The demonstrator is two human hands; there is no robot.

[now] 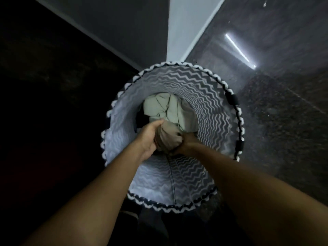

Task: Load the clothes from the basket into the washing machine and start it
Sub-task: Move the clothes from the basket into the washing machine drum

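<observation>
I look straight down into a tall round laundry basket (209,96) with a grey and white zigzag pattern. A bundle of pale beige clothes (168,107) lies at its bottom, with something dark beside it on the left. Both arms reach into the basket. My left hand (150,134) grips the near end of the beige bundle from the left. My right hand (186,142) grips the same bunched cloth from the right. The washing machine is not in view.
The basket stands on a dark speckled floor (275,121) that reflects a strip light. A white wall corner (186,32) rises just behind the basket. To the left everything is very dark. Black handles sit on the basket's right rim.
</observation>
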